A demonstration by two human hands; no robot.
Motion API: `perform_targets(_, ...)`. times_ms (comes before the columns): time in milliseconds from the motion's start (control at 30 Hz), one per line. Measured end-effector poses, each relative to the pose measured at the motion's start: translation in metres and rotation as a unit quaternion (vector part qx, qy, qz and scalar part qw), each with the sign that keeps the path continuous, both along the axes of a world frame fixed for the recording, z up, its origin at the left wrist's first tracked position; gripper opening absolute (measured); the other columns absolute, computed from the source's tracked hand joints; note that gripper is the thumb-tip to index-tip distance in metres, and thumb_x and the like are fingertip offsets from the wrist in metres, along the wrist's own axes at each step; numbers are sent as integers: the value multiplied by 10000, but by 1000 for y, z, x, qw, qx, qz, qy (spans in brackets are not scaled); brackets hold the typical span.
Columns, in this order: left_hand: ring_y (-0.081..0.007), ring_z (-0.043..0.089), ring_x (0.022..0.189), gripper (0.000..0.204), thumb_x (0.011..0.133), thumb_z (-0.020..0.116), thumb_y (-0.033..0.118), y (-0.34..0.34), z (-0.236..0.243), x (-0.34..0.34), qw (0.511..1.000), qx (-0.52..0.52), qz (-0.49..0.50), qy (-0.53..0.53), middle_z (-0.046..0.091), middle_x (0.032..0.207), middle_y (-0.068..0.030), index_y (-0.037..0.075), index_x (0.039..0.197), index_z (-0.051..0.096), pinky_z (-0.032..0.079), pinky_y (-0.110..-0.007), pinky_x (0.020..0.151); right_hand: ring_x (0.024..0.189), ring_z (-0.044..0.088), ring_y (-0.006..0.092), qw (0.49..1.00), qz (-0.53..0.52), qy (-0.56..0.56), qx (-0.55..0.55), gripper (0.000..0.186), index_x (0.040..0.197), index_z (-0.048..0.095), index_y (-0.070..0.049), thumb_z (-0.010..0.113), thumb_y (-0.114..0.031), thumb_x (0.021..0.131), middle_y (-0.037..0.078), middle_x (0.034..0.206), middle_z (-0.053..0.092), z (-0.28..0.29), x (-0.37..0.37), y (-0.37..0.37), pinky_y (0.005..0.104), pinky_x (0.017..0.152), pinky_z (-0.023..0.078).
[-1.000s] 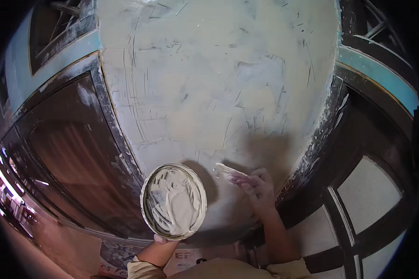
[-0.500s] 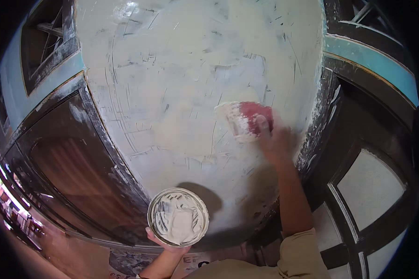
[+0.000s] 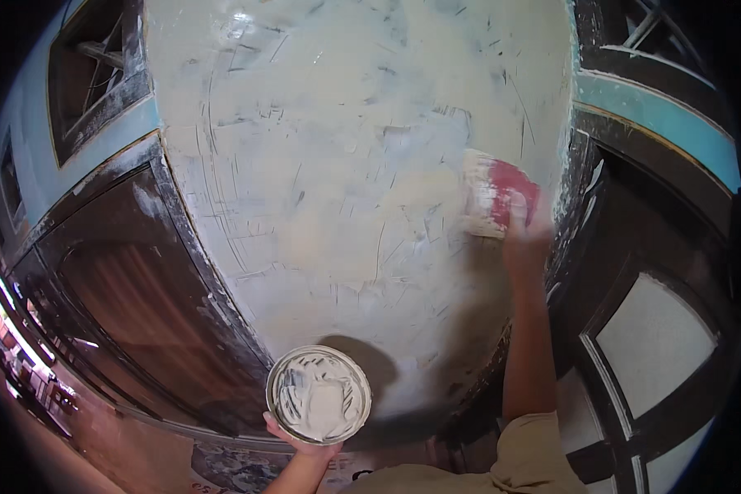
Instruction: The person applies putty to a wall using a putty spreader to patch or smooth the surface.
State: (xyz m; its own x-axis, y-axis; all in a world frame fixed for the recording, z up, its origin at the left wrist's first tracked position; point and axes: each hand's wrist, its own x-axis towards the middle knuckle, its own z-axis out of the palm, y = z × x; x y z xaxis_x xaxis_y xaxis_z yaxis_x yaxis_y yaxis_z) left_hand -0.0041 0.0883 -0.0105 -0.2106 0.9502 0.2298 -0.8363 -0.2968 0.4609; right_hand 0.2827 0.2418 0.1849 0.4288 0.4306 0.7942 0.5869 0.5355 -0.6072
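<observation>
A red putty spreader point(image 3: 510, 188), its left edge coated with cream putty, lies against the wall point(image 3: 329, 222) at the right. My right hand point(image 3: 528, 230) grips its right side, fingers closed and somewhat blurred. Low in the middle, my left hand point(image 3: 305, 440) holds up a round tub point(image 3: 364, 412) from beneath, with fingers curled round its lower left side. Whitish putty point(image 3: 329, 403), marked with scraped ridges, fills the tub. Patchy cream filler covers the wall, with dark scratches and greyish spots showing through.
A dark wooden door point(image 3: 123, 313) with a worn frame borders the wall on the left. On the right stands another dark frame with pale panels point(image 3: 654, 346). Light-blue bands point(image 3: 650, 111) run above both. Printed sheets point(image 3: 247, 469) lie on the floor below.
My right hand has swept the spreader right and slightly up across the wall, towards the right door frame. The tub in my left hand stays nearly in place.
</observation>
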Motion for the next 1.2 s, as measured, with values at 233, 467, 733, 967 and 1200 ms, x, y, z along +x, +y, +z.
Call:
perform_targets(233,-360,394,1333,991,727,406,853,-1,-5,13,1000,-29,1,6,382,1481,-102,195,1467,356,367,-574,1070,839,642,392,953,-112,-280,19,369,1066,584,10,527,-341,967,230,886,648,-28,-17,-21,484,740,491)
perform_targets(467,-359,398,1329,968,734,414,837,-7,-10,34,999,-24,-1,27,379,1487,-95,204,1465,361,360,-582,1070,837,633,355,1000,-22,-11,0,418,1094,568,58,521,-341,978,220,893,643,-54,41,2,426,789,489)
perform_targets(733,-364,401,1326,966,731,402,835,-3,-22,54,998,-64,9,18,392,1474,-96,207,1464,358,374,-577,1063,893,621,238,954,-4,-236,184,182,1038,687,-49,634,-127,882,72,999,677,-51,24,-22,342,826,457)
perform_targets(967,-365,404,1329,961,742,376,841,2,-25,68,998,-53,-7,36,380,1488,-96,216,1471,348,375,-579,1063,1094,533,156,893,-150,-397,152,308,1043,722,-315,709,-236,746,-92,1168,630,-104,4,24,406,909,339)
perform_targets(1200,-365,386,1340,960,752,380,837,-8,-30,73,996,-60,42,41,371,1495,-91,209,1477,341,363,-575,1073,1078,526,139,918,-67,-360,152,249,978,718,-303,742,-236,740,-88,1133,627,-147,7,-11,417,929,334)
